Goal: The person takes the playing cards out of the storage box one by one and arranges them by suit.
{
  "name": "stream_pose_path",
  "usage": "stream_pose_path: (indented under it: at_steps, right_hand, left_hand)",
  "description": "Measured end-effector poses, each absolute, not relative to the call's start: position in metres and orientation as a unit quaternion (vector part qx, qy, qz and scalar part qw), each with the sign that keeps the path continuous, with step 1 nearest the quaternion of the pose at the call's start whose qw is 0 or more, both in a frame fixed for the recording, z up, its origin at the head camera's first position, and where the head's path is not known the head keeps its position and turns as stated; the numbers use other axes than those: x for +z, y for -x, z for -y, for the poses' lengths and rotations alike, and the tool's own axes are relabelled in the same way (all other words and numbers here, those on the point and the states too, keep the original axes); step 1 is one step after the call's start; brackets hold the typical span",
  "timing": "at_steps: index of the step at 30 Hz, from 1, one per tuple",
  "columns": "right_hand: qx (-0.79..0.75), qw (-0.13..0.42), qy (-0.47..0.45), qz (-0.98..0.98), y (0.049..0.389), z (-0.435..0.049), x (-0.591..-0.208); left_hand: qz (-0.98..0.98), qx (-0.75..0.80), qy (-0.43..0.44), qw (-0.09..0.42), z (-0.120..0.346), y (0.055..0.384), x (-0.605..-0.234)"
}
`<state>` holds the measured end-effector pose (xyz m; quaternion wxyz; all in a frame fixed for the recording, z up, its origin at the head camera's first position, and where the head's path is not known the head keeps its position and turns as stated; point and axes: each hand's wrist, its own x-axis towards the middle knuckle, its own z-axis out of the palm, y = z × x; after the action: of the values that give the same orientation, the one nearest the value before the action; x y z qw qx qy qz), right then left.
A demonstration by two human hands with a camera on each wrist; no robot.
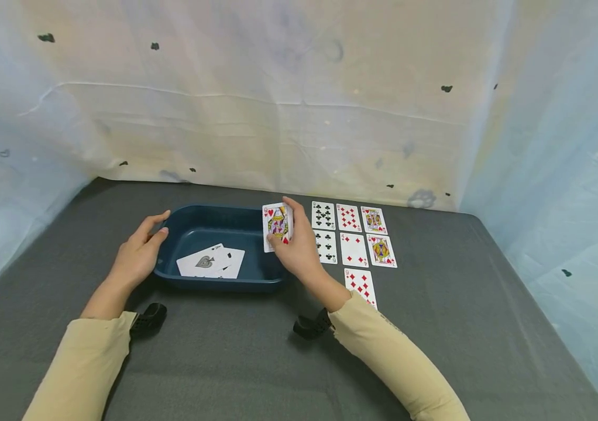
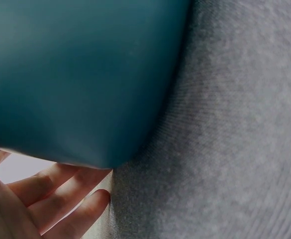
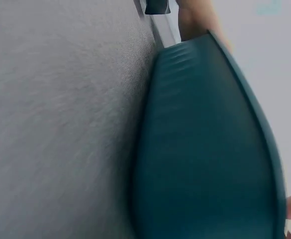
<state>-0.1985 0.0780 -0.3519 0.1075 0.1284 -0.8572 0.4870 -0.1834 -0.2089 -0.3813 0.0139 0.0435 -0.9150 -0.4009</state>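
My right hand (image 1: 299, 248) pinches a red-suited playing card (image 1: 276, 217), face up with a Q-like index and hearts, over the right end of a dark blue tray (image 1: 220, 285). I cannot tell whether more cards lie beneath it. At the tray's left end, my left hand (image 1: 138, 251) touches the rim with thumb and fingertips. Its extended fingers (image 2: 60, 199) lie against the outer wall in the left wrist view. Inside the tray, overlapping white cards (image 1: 199, 263) include an ace of spades. The tray's outer wall (image 3: 200, 139) fills much of the right wrist view.
Right of the tray, several face-up cards lie in rows: clubs (image 1: 323, 216), diamonds (image 1: 354, 249) and court cards (image 1: 381, 251). One diamonds card (image 1: 359, 285) lies nearer me, partly behind my right forearm. A grey cloth (image 1: 225, 356) covers the table; pale sheeting (image 1: 278, 128) hangs behind.
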Motion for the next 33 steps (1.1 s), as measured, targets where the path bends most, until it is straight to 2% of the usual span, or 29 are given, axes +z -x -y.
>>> stream_pose_path:
  at_steps: [11,20,26,33]
  right_hand:
    - [0.554,0.091,-0.062,0.825,0.176,-0.169,-0.361]
    - [0.522,0.028,-0.012,0.853,0.161,-0.239,-0.373]
    - [0.488,-0.022,-0.010,0.873,0.152,-0.279,-0.378]
    - [0.458,-0.040,-0.047,0.887,0.151,-0.304,-0.383]
  left_hand:
    - [0.916,-0.400,-0.038,0.015,0.211,0.181,-0.381]
    - [0.915,-0.402,-0.034,0.015,0.212,0.181,-0.380]
    - [0.914,-0.404,-0.031,0.011,0.211,0.181,-0.379]
    - [0.915,-0.402,-0.037,0.009,0.208,0.181,-0.378]
